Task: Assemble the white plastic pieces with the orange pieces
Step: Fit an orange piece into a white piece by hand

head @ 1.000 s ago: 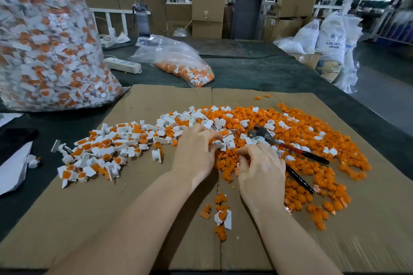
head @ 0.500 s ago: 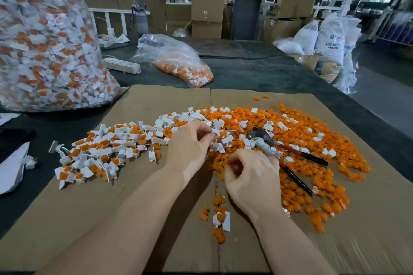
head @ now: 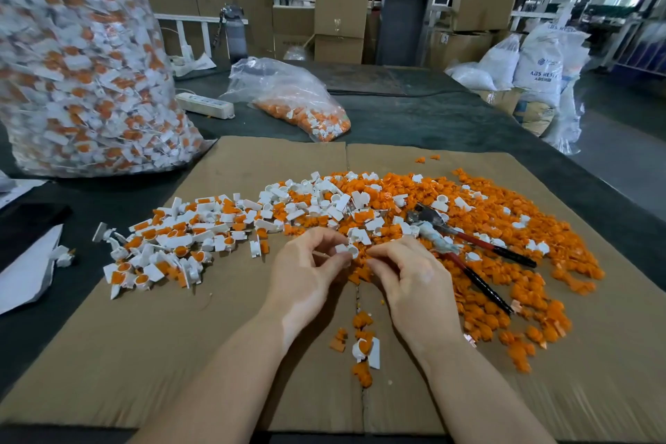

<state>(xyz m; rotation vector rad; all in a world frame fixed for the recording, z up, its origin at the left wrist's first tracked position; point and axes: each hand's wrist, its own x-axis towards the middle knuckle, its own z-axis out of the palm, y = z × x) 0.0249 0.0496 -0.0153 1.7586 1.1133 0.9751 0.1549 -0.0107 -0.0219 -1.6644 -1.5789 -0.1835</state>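
Observation:
My left hand [head: 306, 274] pinches a small white plastic piece [head: 346, 249] between thumb and fingertips, just above the cardboard sheet [head: 151, 353]. My right hand [head: 414, 277] is close beside it with fingers curled; whatever it holds is hidden. Loose orange pieces [head: 504, 227] spread across the right half of the cardboard. Unjoined white pieces [head: 317, 198] lie mixed in behind my hands. A heap of assembled white-and-orange pieces [head: 173, 241] lies to the left.
Red-and-black handled pliers [head: 468, 245] lie in the orange pile, right of my hands. A big clear bag of assembled pieces [head: 79, 61] stands at far left. A smaller bag of orange pieces [head: 299, 101] and a white power strip [head: 205, 105] lie behind the cardboard.
Both hands have drawn back from the pile toward me and come together. My left hand now holds a white piece up; the right hand has lifted off the orange pieces.

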